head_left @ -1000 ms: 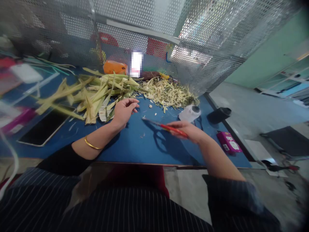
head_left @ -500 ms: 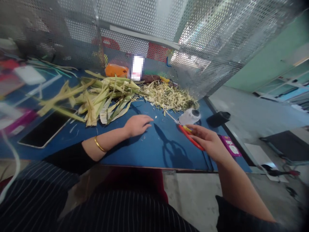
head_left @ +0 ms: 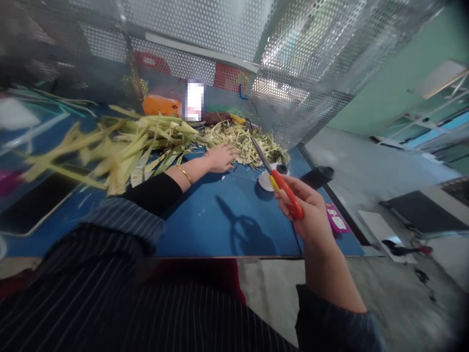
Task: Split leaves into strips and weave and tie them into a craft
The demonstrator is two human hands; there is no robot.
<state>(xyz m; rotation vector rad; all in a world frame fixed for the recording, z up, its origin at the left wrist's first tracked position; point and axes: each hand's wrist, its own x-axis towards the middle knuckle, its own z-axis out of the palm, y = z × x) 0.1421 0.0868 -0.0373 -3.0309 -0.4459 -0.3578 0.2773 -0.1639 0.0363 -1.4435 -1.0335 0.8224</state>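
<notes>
My right hand (head_left: 306, 205) grips a pair of scissors (head_left: 284, 191) by red and yellow handles, raised over the blue table (head_left: 205, 220). The blades look closed and point up and away. My left hand (head_left: 222, 157) lies with fingers outstretched at the near edge of a heap of shredded plant pieces (head_left: 244, 139); whether any shreds are under the palm is hidden. To the left of the heap is a pile of long pale-green dried leaves, like corn husks (head_left: 154, 137). A white spool-like object (head_left: 266, 181) stands behind the scissors.
A dark-screened tablet or phone (head_left: 40, 200) lies at left. An orange packet (head_left: 161, 105) and a lit, blurred-out screen (head_left: 194, 100) stand at the back before perforated metal mesh (head_left: 205, 29). A black cylinder (head_left: 318, 177) and a purple packet (head_left: 337, 220) lie at right.
My left hand has reached forward to the shredded heap. My right hand has lifted the scissors, and their blades now tilt more upward. The view has shifted slightly to the right.
</notes>
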